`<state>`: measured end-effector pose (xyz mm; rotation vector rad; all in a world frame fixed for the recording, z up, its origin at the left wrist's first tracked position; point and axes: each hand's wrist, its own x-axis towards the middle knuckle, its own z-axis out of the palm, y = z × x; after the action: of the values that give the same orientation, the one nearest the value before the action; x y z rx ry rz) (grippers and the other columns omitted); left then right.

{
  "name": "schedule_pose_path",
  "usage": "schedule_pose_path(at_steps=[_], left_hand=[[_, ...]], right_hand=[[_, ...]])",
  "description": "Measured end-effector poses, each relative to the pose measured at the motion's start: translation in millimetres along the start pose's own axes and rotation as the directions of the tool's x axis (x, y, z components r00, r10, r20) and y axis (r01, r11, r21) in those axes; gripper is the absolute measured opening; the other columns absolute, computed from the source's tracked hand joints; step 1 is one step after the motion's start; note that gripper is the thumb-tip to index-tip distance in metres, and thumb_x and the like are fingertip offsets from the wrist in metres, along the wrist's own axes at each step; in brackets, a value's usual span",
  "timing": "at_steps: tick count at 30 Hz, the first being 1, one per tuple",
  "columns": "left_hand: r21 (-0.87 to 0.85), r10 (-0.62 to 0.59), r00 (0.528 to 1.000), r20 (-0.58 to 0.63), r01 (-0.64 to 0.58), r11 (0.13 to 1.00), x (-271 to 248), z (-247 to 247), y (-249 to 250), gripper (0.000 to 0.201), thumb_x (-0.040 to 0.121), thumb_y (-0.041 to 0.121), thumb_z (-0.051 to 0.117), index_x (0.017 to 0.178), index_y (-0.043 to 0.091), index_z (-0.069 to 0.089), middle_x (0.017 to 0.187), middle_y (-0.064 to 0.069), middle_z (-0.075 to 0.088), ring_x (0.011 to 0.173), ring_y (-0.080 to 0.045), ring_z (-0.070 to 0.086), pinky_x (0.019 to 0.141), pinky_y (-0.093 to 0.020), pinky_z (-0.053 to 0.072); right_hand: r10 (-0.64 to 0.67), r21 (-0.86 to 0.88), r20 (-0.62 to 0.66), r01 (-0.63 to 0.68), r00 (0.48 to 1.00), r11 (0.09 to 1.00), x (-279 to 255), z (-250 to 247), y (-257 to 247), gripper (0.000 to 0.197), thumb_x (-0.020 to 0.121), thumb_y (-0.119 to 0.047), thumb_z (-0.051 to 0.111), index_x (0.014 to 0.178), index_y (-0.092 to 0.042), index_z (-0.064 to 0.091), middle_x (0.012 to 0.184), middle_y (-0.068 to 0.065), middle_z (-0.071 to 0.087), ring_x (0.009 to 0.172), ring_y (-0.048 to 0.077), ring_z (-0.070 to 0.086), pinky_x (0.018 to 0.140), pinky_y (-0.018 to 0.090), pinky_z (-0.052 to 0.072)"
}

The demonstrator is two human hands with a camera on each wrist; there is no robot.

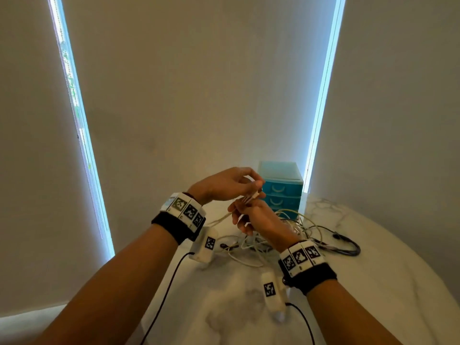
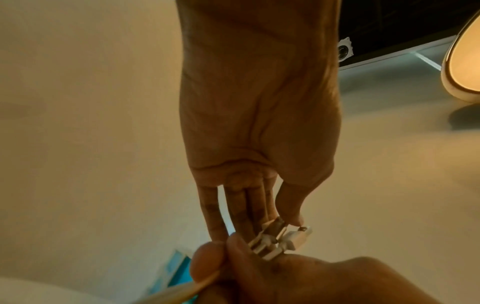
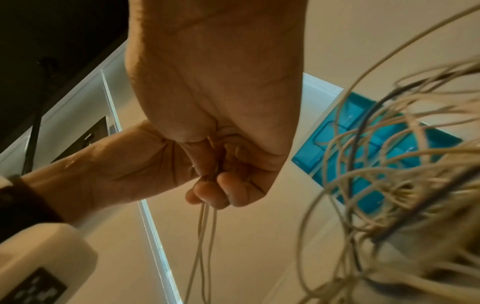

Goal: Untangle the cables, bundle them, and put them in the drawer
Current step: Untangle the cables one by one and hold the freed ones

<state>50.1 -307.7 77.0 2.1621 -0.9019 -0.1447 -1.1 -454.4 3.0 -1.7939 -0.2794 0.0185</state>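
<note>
**Two hands gather white cable plugs above a tangled pile**

At centre frame in the head view, we see the left hand (image 1: 224,184) pinching a cluster of small white plastic cable plugs (image 2: 279,240) between thumb and fingertips. Just below it, the right hand (image 1: 258,217) is curled round several thin cream cable strands (image 3: 205,236), which hang from the fist. A tangled pile of cream and black cables (image 1: 293,235) lies on the white marbled counter (image 1: 385,282), lower right of centre. Behind the hands stands a small turquoise plastic drawer unit (image 1: 281,188), its drawers closed.
</note>
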Motion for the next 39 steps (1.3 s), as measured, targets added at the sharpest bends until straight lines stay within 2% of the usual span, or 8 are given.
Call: schedule_pose_path(at_steps=[8,13,17,20,23,28,33,39], left_hand=[[-0.144,0.105,0.993,0.062,-0.095,0.985,27.9,77.6,-1.9,0.046,0.107,0.058,0.052,0.135,0.025,0.067,0.127,0.003,0.078,0.12,-0.014,0.073,0.11,-0.047,0.055],[-0.271,-0.147,0.987,0.062,0.159,0.95,41.7,115.5,10.4,0.089,0.101,0.08,0.017,0.119,0.016,0.075,0.087,0.0,0.08,0.062,-0.006,0.071,0.064,-0.026,0.056],[-0.255,-0.227,0.971,0.078,0.239,0.937,46.8,134.6,4.7,0.099,0.096,0.086,0.007,0.094,0.016,0.077,0.069,0.0,0.073,0.061,-0.013,0.069,0.057,-0.027,0.053],[-0.267,-0.232,0.972,0.024,0.23,0.936,47.5,139.9,-8.7,0.093,0.101,0.079,0.006,0.091,0.021,0.077,0.072,0.007,0.074,0.065,-0.006,0.066,0.056,-0.018,0.049],[-0.196,-0.167,0.985,-0.038,0.157,0.968,48.5,141.1,-25.6,0.083,0.103,0.079,0.017,0.11,0.025,0.08,0.089,0.006,0.073,0.075,-0.01,0.063,0.068,-0.025,0.047],[-0.133,-0.042,0.993,-0.11,0.027,0.991,45.0,143.7,-37.7,0.067,0.11,0.066,0.032,0.085,0.019,0.074,0.067,0.016,0.062,0.061,-0.001,0.05,0.069,-0.029,0.042],[-0.175,0.017,0.994,-0.108,-0.036,0.984,32.3,138.4,-43.3,0.055,0.114,0.053,0.037,0.099,0.017,0.075,0.065,0.027,0.062,0.063,0.007,0.053,0.069,-0.02,0.041],[-0.16,0.06,0.993,-0.106,-0.077,0.984,27.8,136.8,-49.2,0.043,0.112,0.054,0.041,0.1,0.03,0.075,0.081,-0.001,0.075,0.056,-0.008,0.057,0.059,-0.025,0.05]], right_hand=[[0.065,0.182,-0.056,-0.054,0.996,0.982,-44.5,-55.0,54.0,0.035,0.113,-0.027,0.051,0.095,-0.01,0.076,0.076,0.011,0.069,0.054,0.018,0.052,0.05,0.029,0.038],[0.084,0.166,-0.142,-0.06,0.986,0.984,-48.1,-77.2,55.4,0.039,0.112,-0.032,0.053,0.079,-0.015,0.066,0.068,0.007,0.062,0.046,0.015,0.045,0.046,0.028,0.028],[0.085,0.225,-0.177,-0.044,0.981,0.973,-53.9,-87.3,62.9,0.044,0.111,-0.03,0.055,0.073,-0.009,0.059,0.059,0.006,0.055,0.04,0.012,0.041,0.042,0.023,0.031],[0.122,0.302,-0.255,-0.041,0.959,0.952,-51.6,-100.5,71.2,0.037,0.108,-0.027,0.062,0.095,0.007,0.068,0.064,0.005,0.052,0.044,0.012,0.035,0.038,0.021,0.027],[0.134,0.332,-0.291,-0.031,0.947,0.943,-48.3,-104.0,75.6,0.028,0.104,-0.03,0.067,0.094,-0.004,0.069,0.066,0.001,0.051,0.047,0.012,0.035,0.039,0.023,0.024],[0.078,0.316,-0.332,0.032,0.94,0.948,-44.7,-101.4,72.8,0.024,0.102,-0.038,0.07,0.089,-0.018,0.07,0.064,-0.001,0.055,0.05,0.012,0.036,0.045,0.026,0.029],[0.002,0.315,-0.317,0.103,0.949,0.944,-45.4,-92.1,74.2,0.038,0.108,-0.043,0.058,0.121,-0.012,0.074,0.074,0.002,0.055,0.051,0.009,0.037,0.043,0.021,0.031],[-0.061,0.104,-0.44,0.118,0.896,0.988,-44.6,-85.8,71.8,0.041,0.113,-0.039,0.051,0.104,-0.004,0.07,0.075,0.009,0.059,0.05,0.009,0.046,0.044,0.02,0.037]])
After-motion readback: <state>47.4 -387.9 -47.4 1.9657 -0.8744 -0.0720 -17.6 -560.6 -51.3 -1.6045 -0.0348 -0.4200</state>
